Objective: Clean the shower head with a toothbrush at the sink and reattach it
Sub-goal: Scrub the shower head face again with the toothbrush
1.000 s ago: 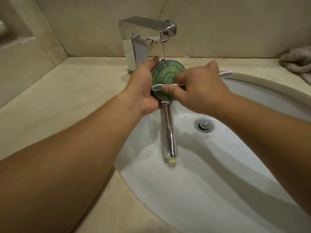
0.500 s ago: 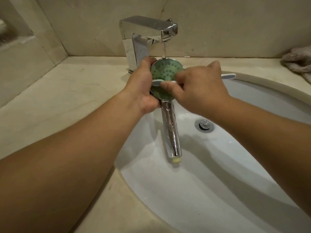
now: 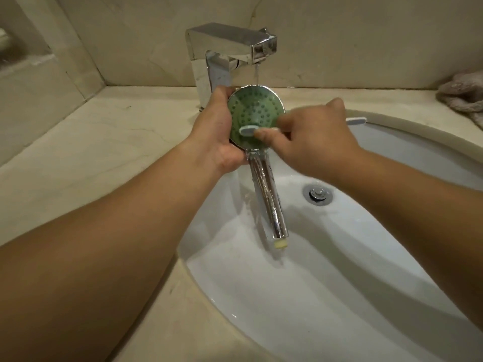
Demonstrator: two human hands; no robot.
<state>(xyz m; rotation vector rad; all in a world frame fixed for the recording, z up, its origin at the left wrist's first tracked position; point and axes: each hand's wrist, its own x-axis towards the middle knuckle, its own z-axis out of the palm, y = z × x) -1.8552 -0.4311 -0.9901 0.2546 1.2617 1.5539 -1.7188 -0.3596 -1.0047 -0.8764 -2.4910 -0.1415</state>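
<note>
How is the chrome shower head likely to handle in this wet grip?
The shower head is probably slippery: tap water runs onto its glossy chrome. It looks rigid, its handle jutting unsupported below the left hand. Set down, the round handle might roll.

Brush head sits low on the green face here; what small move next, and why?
Probably stroke the toothbrush up across the shower head: the left hand holds it under the tap's stream, and the upper nozzles are uncovered.
</note>
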